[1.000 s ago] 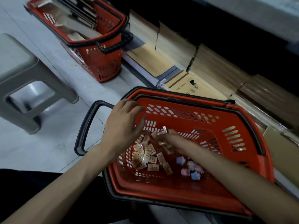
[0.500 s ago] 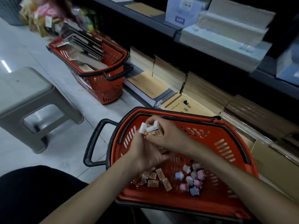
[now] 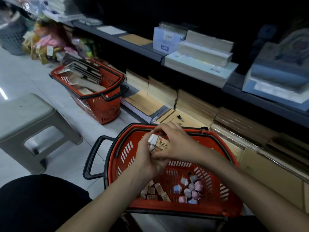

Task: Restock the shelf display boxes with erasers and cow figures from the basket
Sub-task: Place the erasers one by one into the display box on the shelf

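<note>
In the near end of the basket (image 3: pixel 184 209), loose erasers (image 3: pixel 153 191) are lying flat on its floor. About seven are showing, and the left forearm may be hiding more. Just to their right, nine cow figures (image 3: pixel 189 190) in pink, blue and grey are sitting huddled in a cluster.

Over the basket's far rim, the left hand (image 3: pixel 147 158) and right hand (image 3: pixel 177 143) are together gripping a bundle of erasers (image 3: pixel 158 143). The fingers of both are curling round it from either side. At least three erasers are in it, though the exact count cannot be told.

By my reading, the person is squaring up a gathered handful before carrying it off. The next move calls for finding the erasers' display box and keeping the bundle pinched tight so none slide out.

Beyond the basket to its left, a second basket (image 3: pixel 100 104) is holding flat packs, with a stool (image 3: pixel 25 118) further left. Behind both, a shelf (image 3: pixel 234 87) is carrying stacked paper goods. No display box is recognisable there.
</note>
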{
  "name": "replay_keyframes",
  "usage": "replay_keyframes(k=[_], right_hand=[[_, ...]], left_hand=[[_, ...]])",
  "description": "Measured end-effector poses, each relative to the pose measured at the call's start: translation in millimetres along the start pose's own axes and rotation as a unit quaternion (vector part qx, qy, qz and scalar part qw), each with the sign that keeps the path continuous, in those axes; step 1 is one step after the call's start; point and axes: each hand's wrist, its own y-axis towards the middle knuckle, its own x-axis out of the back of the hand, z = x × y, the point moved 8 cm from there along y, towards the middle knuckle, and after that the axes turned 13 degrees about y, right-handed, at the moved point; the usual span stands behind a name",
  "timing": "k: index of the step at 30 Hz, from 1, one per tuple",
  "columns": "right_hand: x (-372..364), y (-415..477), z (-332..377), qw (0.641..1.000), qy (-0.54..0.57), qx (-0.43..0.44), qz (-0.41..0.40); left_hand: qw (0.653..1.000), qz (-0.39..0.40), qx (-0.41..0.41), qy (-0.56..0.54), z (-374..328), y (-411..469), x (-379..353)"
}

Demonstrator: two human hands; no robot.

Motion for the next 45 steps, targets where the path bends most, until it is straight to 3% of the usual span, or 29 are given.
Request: replay_keyframes(k=[4,15,27,34,45], right_hand=[[32,-39,14,0.991,0.110,0.024,-0.074],[169,-166,18,0.953,0.150,0.047,-0.260],[298,-337,-20,0.820,0.152,0.024,-0.551],[318,-398,-36,0.776,0.161,-0.021,-0.610],[323,-393,-108,0.792,0.126,-0.151,-0.578]], left_hand=[[0.999,-0.035,-0.028,-0.007,6,-19,-23],[0.999,0.008,-0.023,-0.024,52,-68,-190],[0.997,0.051,0.056,-0.023,144,-88,-346],[0.994,0.098,0.045,-0.002,160,-93,-411],[0.986,0.127,0.064,0.087,174,-36,-393]])
